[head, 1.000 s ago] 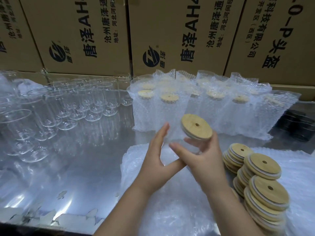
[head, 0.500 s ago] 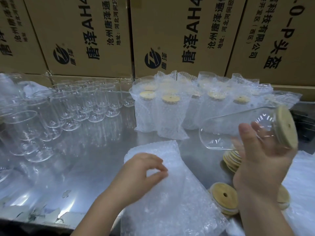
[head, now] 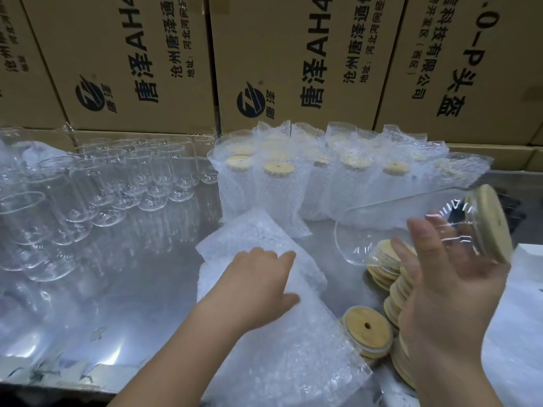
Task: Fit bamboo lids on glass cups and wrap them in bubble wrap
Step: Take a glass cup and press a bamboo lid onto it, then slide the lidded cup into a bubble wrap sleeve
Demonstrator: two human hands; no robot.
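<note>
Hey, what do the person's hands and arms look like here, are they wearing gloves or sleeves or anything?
Nothing is worn that shows. The left hand and the right hand are bare, with no gloves, rings or bracelets. Both forearms are uncovered down to the bottom edge of the picture, with no sleeve or watch in view. The thumbnail that shows looks short and unpainted.

Glass cup (head: 405, 227) has its bamboo lid (head: 489, 221) on, tipped sideways up in the right hand (head: 449, 292). Bubble wrap (head: 282, 356) lies flat, left hand (head: 258, 283) gripping it near the top. Spare lids (head: 365, 329) are piled just beside it, and wrapped cups (head: 323, 183) stand behind.
</note>
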